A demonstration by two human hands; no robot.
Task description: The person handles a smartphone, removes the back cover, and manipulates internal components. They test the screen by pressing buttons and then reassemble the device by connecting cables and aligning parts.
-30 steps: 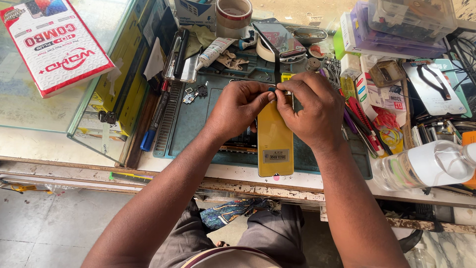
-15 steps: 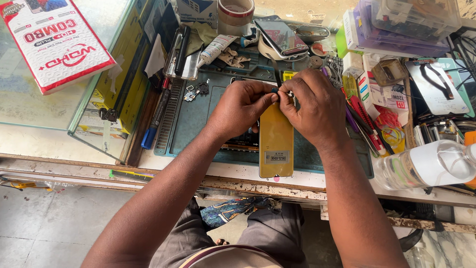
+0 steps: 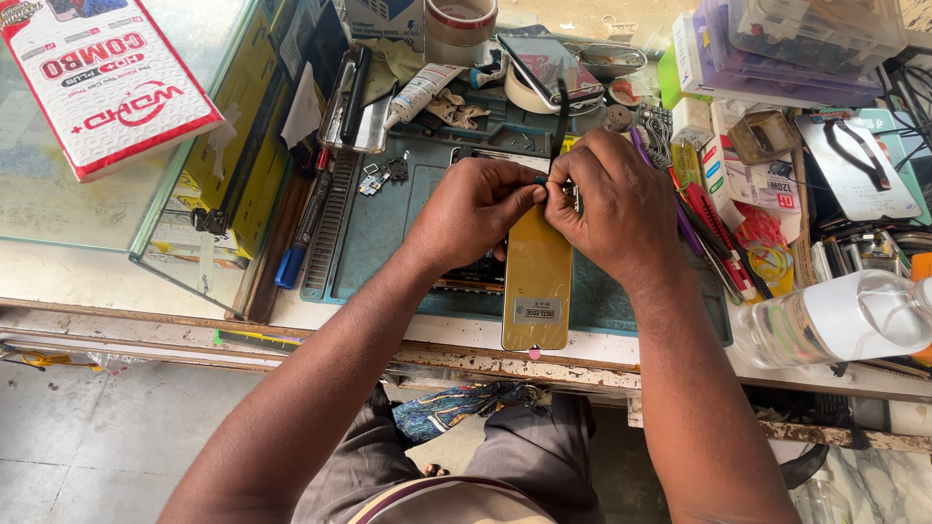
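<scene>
Pinching yellow panel (image 3: 537,281), both hands (image 3: 544,209) closed

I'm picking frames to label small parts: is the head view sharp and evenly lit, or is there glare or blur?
Head view: daylight, even and soft; both hands, left hand and right hand, and the gold panel look sharp; mild glare on the plastic bottle and glass case; wide-angle bending at the edges.

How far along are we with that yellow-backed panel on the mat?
Done, by the look of it: the yellow-backed panel lies face down on the blue-green work mat, its far end between the hands. In hand: left hand and right hand pinch together at that end, by a thin dark strip that stands up there; what they grip is hidden. Left: small loose parts lie unused, and the glue tube untouched.
</scene>
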